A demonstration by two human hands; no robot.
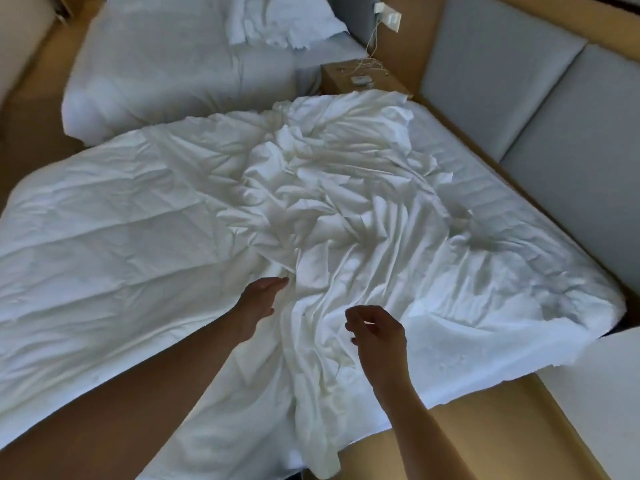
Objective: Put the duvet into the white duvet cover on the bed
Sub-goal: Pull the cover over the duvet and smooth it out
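– On the bed (pixel 491 192), head view: where does everything lie?
– Flat at left, the duvet (pixel 104 220); heaped mid-bed, the crumpled white duvet cover (pixel 332 202). My left hand (pixel 259 304), fingers straight, is at its folds; my right hand (pixel 377 336) hovers, loosely curled, holding nothing.

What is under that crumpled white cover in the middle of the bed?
The duvet cover lies on the spread duvet, which shows on either side of it. Whatever is beneath the cover's folds is hidden.
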